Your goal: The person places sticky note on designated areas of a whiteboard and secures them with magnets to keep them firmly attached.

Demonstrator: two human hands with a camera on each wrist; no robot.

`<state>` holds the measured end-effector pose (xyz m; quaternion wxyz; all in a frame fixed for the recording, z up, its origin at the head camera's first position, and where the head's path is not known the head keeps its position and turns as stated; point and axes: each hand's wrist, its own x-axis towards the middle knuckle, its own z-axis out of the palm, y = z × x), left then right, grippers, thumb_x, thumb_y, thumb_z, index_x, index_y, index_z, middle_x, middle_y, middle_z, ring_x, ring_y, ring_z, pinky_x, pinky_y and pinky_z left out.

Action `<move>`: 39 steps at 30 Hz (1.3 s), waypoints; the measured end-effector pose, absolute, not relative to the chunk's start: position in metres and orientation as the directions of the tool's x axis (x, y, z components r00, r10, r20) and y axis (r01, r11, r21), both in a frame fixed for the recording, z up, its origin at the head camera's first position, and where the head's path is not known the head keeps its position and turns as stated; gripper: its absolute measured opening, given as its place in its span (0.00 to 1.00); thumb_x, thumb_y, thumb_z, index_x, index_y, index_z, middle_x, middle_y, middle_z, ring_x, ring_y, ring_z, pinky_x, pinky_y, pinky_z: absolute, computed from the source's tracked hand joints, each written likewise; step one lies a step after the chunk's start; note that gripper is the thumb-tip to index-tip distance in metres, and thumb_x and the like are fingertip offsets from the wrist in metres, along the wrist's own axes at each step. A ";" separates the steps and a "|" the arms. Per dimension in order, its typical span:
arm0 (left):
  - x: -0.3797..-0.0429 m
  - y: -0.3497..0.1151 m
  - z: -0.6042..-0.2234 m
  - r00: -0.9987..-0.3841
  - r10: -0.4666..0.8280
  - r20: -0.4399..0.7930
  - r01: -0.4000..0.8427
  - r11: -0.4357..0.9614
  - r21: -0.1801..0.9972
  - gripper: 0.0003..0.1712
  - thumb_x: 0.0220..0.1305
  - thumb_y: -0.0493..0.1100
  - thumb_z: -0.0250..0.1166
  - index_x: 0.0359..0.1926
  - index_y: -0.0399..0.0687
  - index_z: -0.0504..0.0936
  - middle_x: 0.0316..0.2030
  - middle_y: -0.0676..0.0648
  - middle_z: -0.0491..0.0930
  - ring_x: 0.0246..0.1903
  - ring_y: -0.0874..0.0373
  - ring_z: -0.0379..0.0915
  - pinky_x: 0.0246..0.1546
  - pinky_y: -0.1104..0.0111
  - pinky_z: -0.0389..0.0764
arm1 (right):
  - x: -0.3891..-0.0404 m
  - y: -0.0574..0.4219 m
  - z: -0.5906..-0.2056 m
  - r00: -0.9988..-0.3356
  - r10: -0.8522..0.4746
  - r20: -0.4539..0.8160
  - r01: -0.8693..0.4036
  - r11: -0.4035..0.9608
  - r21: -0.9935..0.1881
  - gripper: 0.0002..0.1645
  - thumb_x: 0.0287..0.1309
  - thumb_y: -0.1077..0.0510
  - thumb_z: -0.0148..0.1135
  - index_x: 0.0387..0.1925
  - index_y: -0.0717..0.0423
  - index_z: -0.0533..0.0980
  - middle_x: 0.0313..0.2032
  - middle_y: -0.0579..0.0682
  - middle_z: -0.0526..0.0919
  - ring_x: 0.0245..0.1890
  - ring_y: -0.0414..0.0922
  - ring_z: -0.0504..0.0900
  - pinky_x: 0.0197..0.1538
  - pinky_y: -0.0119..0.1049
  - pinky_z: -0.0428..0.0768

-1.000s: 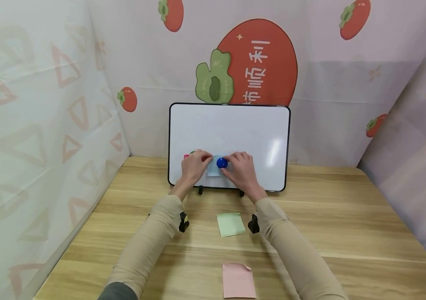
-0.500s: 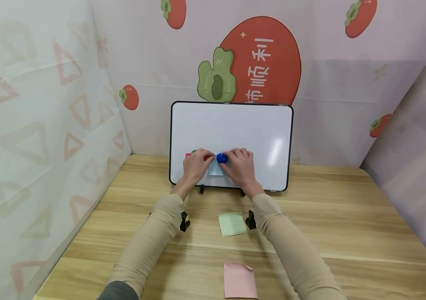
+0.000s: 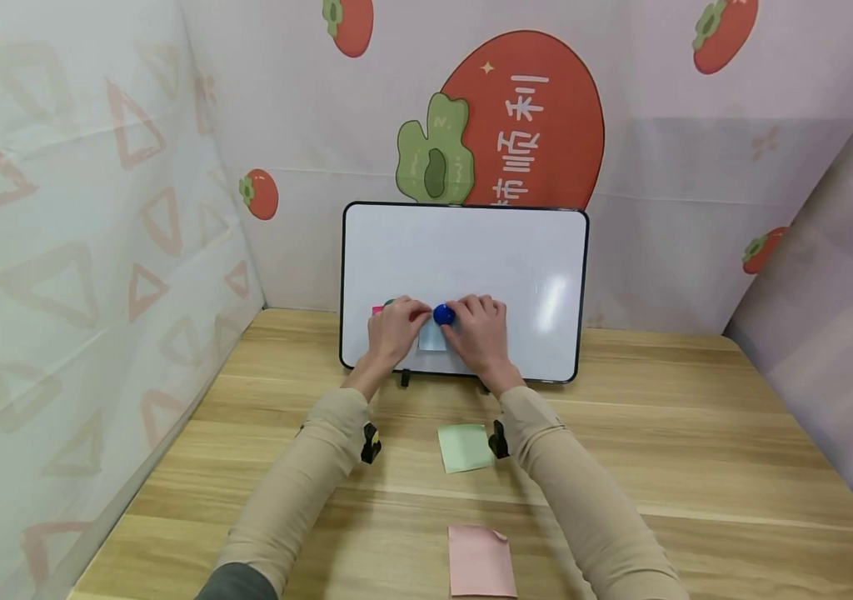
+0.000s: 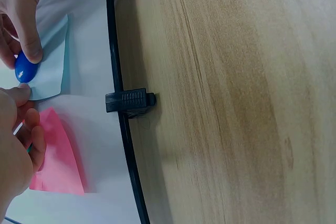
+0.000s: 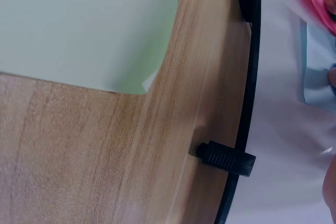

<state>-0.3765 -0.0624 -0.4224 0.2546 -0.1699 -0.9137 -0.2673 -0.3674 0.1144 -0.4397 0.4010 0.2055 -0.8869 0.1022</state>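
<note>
Low on the whiteboard point(image 3: 464, 258), a light blue sticky note point(image 3: 431, 337) lies between my two hands. My left hand point(image 3: 392, 328) pinches its upper left corner between thumb and forefinger. With thumb and fingers, my right hand point(image 3: 482, 333) grips a round blue magnet point(image 3: 443, 314) at the note's top edge. The left wrist view shows the magnet point(image 4: 25, 67) over the note point(image 4: 54, 69). A bright pink sticky note point(image 4: 58, 156) is on the board beside it, partly behind my left hand; a bit of a green magnet point(image 3: 389, 302) shows above that hand.
On the wooden table point(image 3: 666, 433), a pale green sticky note point(image 3: 464, 448) lies before the board and a pale pink one point(image 3: 481, 562) nearer, one corner curled. Black feet point(image 4: 128, 100) support the board's lower edge. Printed cloth walls point(image 3: 666, 250) stand behind and beside the table.
My right hand has moved the blue magnet slightly up, towards the light blue note's top edge. The left hand stays at the note's corner. The head view has shifted slightly.
</note>
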 end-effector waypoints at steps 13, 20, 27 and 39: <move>-0.375 -0.060 -0.422 -0.820 0.185 0.542 0.437 0.814 0.382 0.09 0.67 0.49 0.66 0.43 0.54 0.89 0.38 0.51 0.87 0.28 0.57 0.81 0.21 0.71 0.71 | -0.364 0.114 -0.440 -0.598 -0.259 0.758 -0.428 0.903 -0.029 0.23 0.54 0.48 0.75 0.49 0.54 0.82 0.44 0.52 0.82 0.47 0.53 0.77 0.52 0.51 0.70; -0.373 -0.059 -0.421 -0.820 0.189 0.540 0.437 0.817 0.377 0.10 0.67 0.48 0.65 0.44 0.53 0.89 0.39 0.50 0.86 0.27 0.57 0.80 0.20 0.71 0.70 | -0.361 0.114 -0.440 -0.583 -0.258 0.771 -0.434 0.901 -0.027 0.24 0.53 0.49 0.75 0.50 0.55 0.82 0.43 0.52 0.82 0.46 0.53 0.77 0.51 0.50 0.71; -0.371 -0.059 -0.421 -0.810 0.190 0.555 0.441 0.822 0.362 0.09 0.67 0.46 0.65 0.44 0.51 0.88 0.40 0.50 0.85 0.29 0.57 0.81 0.21 0.70 0.71 | -0.356 0.120 -0.439 -0.614 -0.271 0.741 -0.427 0.904 -0.024 0.26 0.55 0.47 0.73 0.53 0.54 0.81 0.45 0.53 0.82 0.46 0.53 0.77 0.51 0.51 0.71; -0.371 -0.062 -0.426 -0.807 0.180 0.562 0.433 0.829 0.355 0.09 0.66 0.46 0.66 0.45 0.52 0.87 0.41 0.50 0.82 0.28 0.58 0.79 0.19 0.72 0.67 | -0.349 0.132 -0.443 -0.676 -0.277 0.682 -0.431 0.900 -0.061 0.27 0.56 0.47 0.72 0.55 0.53 0.80 0.46 0.53 0.82 0.48 0.53 0.76 0.54 0.51 0.69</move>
